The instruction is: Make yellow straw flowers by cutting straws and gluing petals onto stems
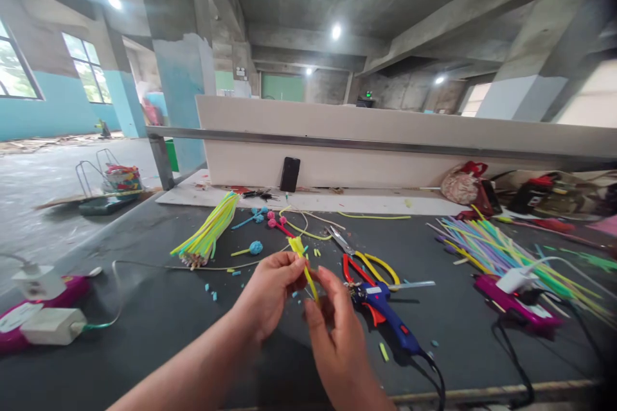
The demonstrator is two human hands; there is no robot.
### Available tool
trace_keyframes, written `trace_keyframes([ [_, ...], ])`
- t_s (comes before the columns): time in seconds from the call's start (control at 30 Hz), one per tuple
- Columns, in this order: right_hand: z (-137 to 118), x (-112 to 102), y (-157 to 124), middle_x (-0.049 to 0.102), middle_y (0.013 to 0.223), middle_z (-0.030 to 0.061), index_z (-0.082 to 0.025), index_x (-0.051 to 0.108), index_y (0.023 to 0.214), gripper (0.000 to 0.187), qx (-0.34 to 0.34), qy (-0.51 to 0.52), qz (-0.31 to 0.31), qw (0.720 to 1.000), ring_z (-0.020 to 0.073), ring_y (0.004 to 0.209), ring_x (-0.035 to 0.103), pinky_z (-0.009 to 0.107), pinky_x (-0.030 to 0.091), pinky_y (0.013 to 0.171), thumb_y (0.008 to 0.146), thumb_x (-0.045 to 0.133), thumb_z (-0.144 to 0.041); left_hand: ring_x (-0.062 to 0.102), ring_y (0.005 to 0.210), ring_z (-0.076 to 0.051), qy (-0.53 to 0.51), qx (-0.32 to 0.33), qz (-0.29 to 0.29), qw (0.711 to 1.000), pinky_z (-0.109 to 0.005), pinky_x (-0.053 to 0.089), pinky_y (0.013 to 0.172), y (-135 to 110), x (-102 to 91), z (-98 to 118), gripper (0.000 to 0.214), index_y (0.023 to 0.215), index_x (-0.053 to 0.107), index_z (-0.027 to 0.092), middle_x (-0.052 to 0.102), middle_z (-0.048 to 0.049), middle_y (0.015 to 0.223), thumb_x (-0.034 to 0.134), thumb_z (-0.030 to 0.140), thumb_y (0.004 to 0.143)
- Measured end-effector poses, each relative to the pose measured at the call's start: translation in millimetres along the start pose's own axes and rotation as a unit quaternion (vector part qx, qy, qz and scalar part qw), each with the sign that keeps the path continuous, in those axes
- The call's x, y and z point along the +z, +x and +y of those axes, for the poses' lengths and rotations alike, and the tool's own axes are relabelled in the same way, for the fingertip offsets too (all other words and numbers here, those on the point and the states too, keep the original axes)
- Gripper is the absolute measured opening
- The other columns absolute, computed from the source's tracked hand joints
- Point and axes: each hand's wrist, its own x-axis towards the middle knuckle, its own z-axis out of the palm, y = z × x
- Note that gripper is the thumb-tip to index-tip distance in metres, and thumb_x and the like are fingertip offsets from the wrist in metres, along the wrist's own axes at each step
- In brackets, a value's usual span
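Note:
My left hand (pixel 270 290) pinches the upper end of a thin yellow stick (pixel 305 266) between thumb and fingertips. My right hand (pixel 337 334) grips the same stick lower down, fingers curled around it. Both hands hover over the dark table (pixel 159 314), near its front edge. A blue glue gun (pixel 388 316) lies just right of my right hand, with red and yellow scissors (pixel 369 266) behind it.
A bundle of yellow-green sticks (pixel 208 231) lies back left, a spread of mixed coloured sticks (pixel 501 250) at right. Small blue and pink flower pieces (pixel 270 221) sit mid-table. Power strips with white plugs (pixel 43 314) (pixel 515 292) rest at both sides. A black phone (pixel 290 174) leans on the white board.

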Motion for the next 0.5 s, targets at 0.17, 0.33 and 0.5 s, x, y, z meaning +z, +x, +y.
trace_keyframes([
  [0.17, 10, -16, 6, 0.052, 0.121, 0.0103, -0.025, 0.035, 0.126, 0.037, 0.051, -0.011, 0.008, 0.999, 0.0186, 0.088, 0.057, 0.035, 0.043, 0.081, 0.09, 0.043, -0.027, 0.049, 0.05, -0.006, 0.06, -0.067, -0.121, 0.989, -0.028, 0.05, 0.06, 15, -26.8, 31, 0.018, 0.073, 0.054, 0.013, 0.054, 0.0018, 0.064, 0.066, 0.026, 0.072],
  [0.33, 23, -19, 18, 0.057, 0.11, 0.0098, -0.023, 0.043, 0.119, 0.031, 0.058, -0.018, 0.003, 0.998, 0.0217, 0.097, 0.054, 0.038, 0.041, 0.084, 0.089, 0.045, -0.032, 0.035, 0.043, -0.002, 0.081, -0.093, -0.146, 0.982, -0.01, 0.022, 0.033, 26, -46.9, 39, 0.017, 0.071, 0.055, 0.011, 0.049, 0.0011, 0.061, 0.065, 0.024, 0.073],
  [0.5, 15, -4, 42, 0.062, 0.092, 0.008, -0.022, 0.057, 0.097, 0.022, 0.089, 0.031, 0.023, 0.995, 0.0224, 0.085, 0.056, 0.036, 0.042, 0.077, 0.083, 0.053, -0.038, 0.026, 0.041, -0.001, 0.06, -0.134, -0.17, 0.974, -0.012, 0.011, 0.034, 29, -58.9, 32, 0.019, 0.071, 0.053, 0.012, 0.044, 0.0032, 0.056, 0.064, 0.027, 0.074],
])
